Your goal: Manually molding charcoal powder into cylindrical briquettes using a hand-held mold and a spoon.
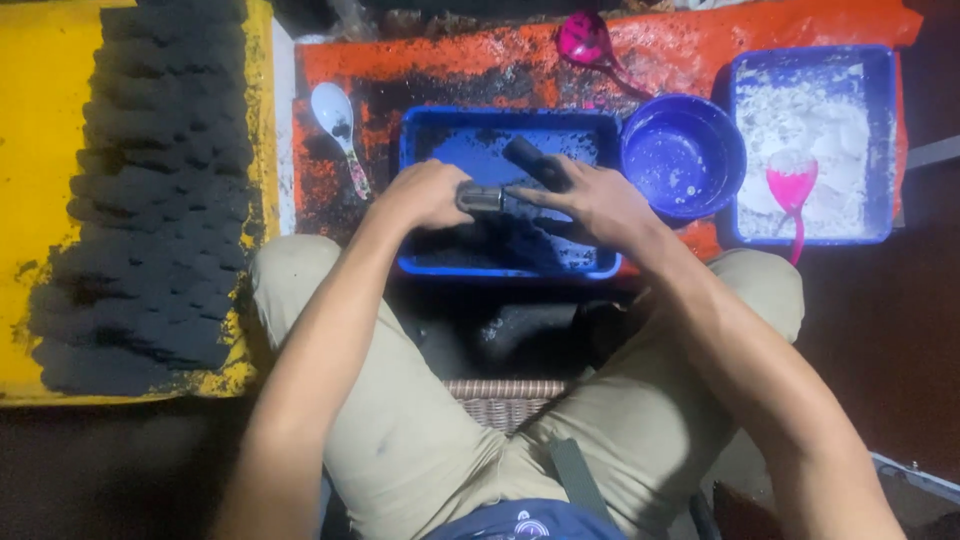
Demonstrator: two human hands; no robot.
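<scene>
1. Metal tube (481, 198), short and shiny, sits inside my left hand (428, 193), fingers wrapped tight around it, over the blue tray's (425, 135) middle.
2. My right hand (592, 197) pinches a black cylinder (533, 162) that sticks up towards the tray's far edge.
3. Black powder dusts the tray floor, thickest along the near edge.
4. Right of the tray, a round blue bowl (683, 155) touches its corner; beyond sits a square tray (812, 142) of white powder with a pink spoon (792, 190).
5. On my left, a yellow board (40, 150) carries rows of black cylinders.
</scene>
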